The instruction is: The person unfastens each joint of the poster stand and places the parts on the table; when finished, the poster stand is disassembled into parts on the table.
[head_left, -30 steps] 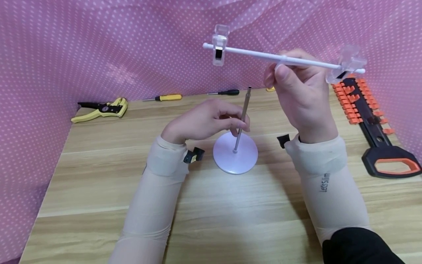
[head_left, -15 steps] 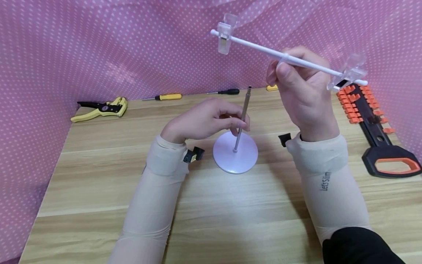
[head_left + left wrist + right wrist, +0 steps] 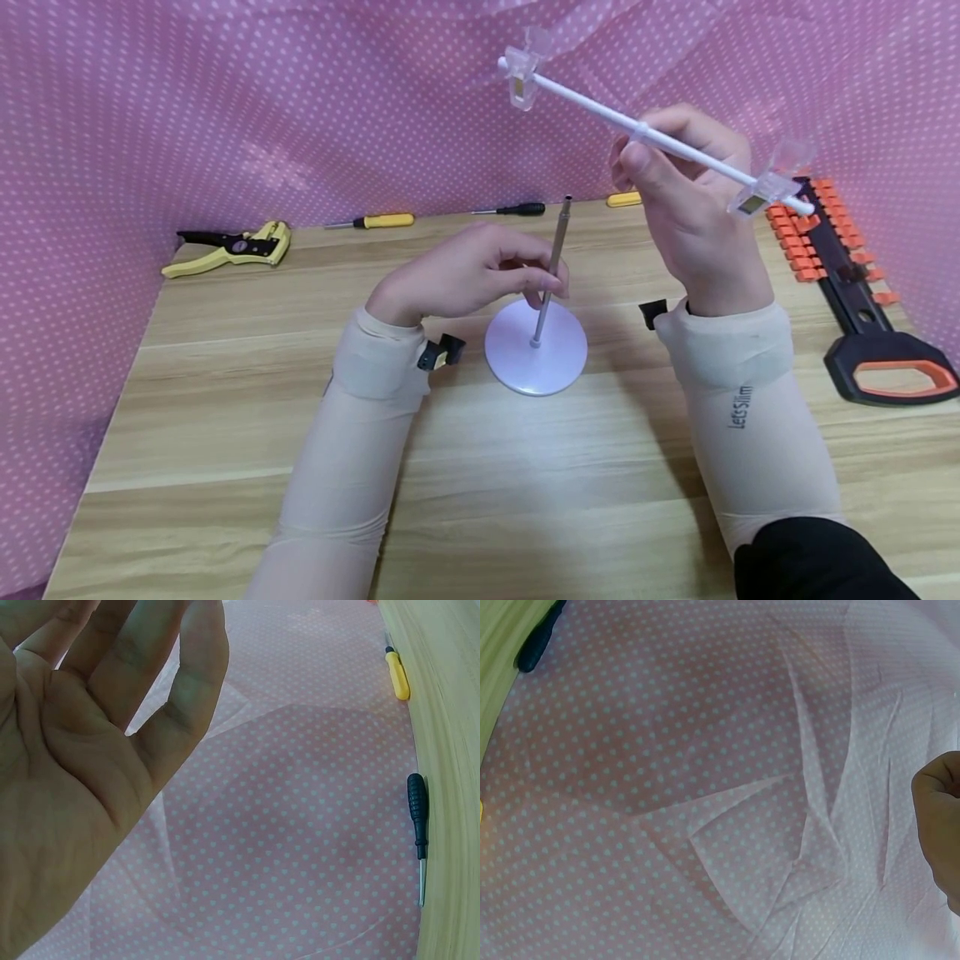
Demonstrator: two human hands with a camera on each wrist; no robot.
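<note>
We see a white bar (image 3: 588,103) in the right hand (image 3: 693,208), its middle collar pinched between thumb tip and bent forefinger, with next to no gap left between them. The bar slopes in the head view, high beyond the fingertips and lower toward the wrist. One clear clip (image 3: 522,79) sits on its far end, well out from the fingers; another clear clip (image 3: 761,193) sits on its near end, just beside the back of the thumb.

Below and to the left of those fingers, we find the left hand (image 3: 468,271) with thumb and fingers curled round a metal rod (image 3: 560,237). The rod's open top stands above this grip, and its foot meets a round white base (image 3: 536,375) beneath the fingertips, resting on the wooden table (image 3: 525,517). From the wrist views alone, we cannot tell what either hand holds.

Beyond the left fingers we note a black screwdriver (image 3: 521,210) and a yellow screwdriver (image 3: 388,221); farther left lies a yellow and black plier-like tool (image 3: 243,248). Just left of the right hand a yellow handle (image 3: 624,200) shows, and to its right an orange and black rack (image 3: 855,358). Behind everything we see pink dotted cloth (image 3: 337,100).
</note>
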